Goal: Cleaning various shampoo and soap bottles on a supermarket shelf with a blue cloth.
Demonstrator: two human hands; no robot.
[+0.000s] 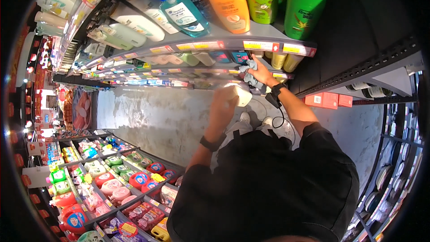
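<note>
My left hand (222, 106), blurred by motion, grips a cream-white bottle (242, 96) in front of the shelving. Its label side is not visible. A crumpled grey cloth (252, 75) is bunched in my right hand (263, 73), which reaches to the front of the second shelf. One fingertip extends up beneath the upper shelf's price strip (201, 45). Close by that hand stand a blue-and-pink package (240, 57) and gold-coloured containers (278, 61). What the fingers touch deeper in the shelf is hidden.
Shampoo bottles line the upper shelf, among them an orange bottle (231, 10), a blue pump bottle (184, 13) and a green bottle (304, 10). Red boxes (324, 100) sit on a shelf at right. Detergent bins (134, 171) stand behind me to the left. A cable (282, 121) hangs from my right wrist.
</note>
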